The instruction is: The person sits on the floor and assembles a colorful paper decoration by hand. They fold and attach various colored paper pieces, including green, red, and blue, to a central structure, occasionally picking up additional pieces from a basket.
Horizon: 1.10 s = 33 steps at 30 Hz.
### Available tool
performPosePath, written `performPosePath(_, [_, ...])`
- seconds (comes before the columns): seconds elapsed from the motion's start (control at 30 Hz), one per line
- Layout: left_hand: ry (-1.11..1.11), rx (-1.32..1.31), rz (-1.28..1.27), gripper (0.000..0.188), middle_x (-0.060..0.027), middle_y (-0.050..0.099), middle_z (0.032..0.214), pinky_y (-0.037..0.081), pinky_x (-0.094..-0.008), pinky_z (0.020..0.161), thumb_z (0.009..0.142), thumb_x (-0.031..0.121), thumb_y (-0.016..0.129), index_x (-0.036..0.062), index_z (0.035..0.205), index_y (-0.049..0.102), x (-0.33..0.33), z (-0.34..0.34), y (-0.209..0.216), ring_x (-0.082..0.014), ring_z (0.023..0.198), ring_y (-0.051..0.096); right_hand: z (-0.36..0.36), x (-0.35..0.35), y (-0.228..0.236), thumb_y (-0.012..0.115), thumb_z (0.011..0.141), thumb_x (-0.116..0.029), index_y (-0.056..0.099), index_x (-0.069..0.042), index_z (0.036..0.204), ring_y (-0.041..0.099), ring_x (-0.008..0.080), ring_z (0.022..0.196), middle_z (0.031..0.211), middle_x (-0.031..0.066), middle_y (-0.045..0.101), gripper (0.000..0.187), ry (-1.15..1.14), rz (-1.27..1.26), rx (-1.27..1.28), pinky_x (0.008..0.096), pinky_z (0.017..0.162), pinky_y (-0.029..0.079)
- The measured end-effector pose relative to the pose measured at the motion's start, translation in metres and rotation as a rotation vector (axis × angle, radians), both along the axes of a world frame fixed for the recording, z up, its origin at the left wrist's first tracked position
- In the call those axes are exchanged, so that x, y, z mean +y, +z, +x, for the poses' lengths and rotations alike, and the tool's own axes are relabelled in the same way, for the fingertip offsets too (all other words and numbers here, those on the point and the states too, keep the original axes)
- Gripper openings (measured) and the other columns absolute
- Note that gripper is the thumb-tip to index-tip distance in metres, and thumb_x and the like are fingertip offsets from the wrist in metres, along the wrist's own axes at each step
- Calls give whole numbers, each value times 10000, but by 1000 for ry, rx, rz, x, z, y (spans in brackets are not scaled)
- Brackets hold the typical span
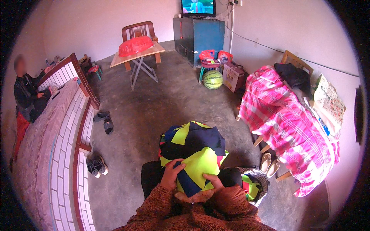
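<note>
A neon yellow-green and navy piece of fabric (201, 166) is spread between my two hands, close to my lap. My left hand (169, 175) grips its left edge, with the thumb lying over the navy part. At the lower right edge, my right hand (214, 182) pinches the yellow part, its thumb on top and the other fingers mostly hidden beneath. Just beyond my hands lies a heap of fabric pieces (208, 139) in navy, yellow-green and a little red; what supports it is hidden.
By my right knee stands a checked basket (264, 185) with similar fabric inside. Beige shoes (266, 162) sit beside a seat under a pink plaid cover (269, 104). Dark shoes (97, 165) lie left, near a tiled bed platform (63, 154) with a person (29, 92). Ahead are a watermelon (212, 79) and folding table (158, 49).
</note>
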<state>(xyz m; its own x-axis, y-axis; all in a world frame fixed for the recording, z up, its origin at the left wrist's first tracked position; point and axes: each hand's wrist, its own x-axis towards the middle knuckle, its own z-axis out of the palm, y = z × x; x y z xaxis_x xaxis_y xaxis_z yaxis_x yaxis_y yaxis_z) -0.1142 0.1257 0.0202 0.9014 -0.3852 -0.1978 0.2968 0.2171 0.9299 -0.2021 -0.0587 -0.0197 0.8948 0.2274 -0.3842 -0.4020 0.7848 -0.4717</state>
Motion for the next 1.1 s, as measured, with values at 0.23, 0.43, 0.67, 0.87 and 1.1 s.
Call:
performPosePath(0.23, [80, -80, 101, 199, 22, 579, 843, 439, -217, 704, 806, 131, 644, 39, 980, 614, -2, -7, 20, -62, 781, 522, -1, 2, 8, 600, 844, -232, 488, -58, 1250, 561, 249, 1065, 1191, 91, 576, 456, 43, 98, 15, 385, 920, 441])
performPosePath(0.43, [83, -76, 50, 210, 37, 548, 834, 417, -207, 701, 804, 126, 644, 47, 995, 607, 2, -1, 0, -55, 763, 492, 1, 0, 1, 607, 831, -202, 472, -41, 1259, 567, 261, 1059, 1190, 112, 573, 476, 33, 53, 23, 396, 932, 436])
performPosePath(0.67, [123, -328, 217, 202, 4, 602, 884, 432, -223, 769, 810, 131, 639, 32, 984, 612, 3, -2, 15, -78, 827, 531, -1, 4, 8, 593, 847, -228, 505, -31, 1224, 591, 245, 1015, 1154, 99, 599, 434, 20, 23, 39, 379, 901, 457])
performPosePath(0.87, [168, -439, 312, 151, -10, 622, 852, 447, -237, 764, 817, 119, 635, 14, 926, 629, 1, -2, 15, -83, 813, 549, -1, 3, 4, 596, 845, -226, 513, -35, 1215, 599, 252, 1002, 1134, 99, 611, 425, 14, 33, 66, 385, 894, 462])
performPosePath(1.1, [270, -638, 395, 117, -84, 654, 869, 468, -255, 734, 811, 78, 636, 16, 910, 640, -2, -1, 9, -144, 804, 614, -1, 1, 4, 621, 819, -158, 460, -58, 1281, 553, 289, 1088, 1210, 138, 561, 499, 1, 85, 99, 432, 967, 419])
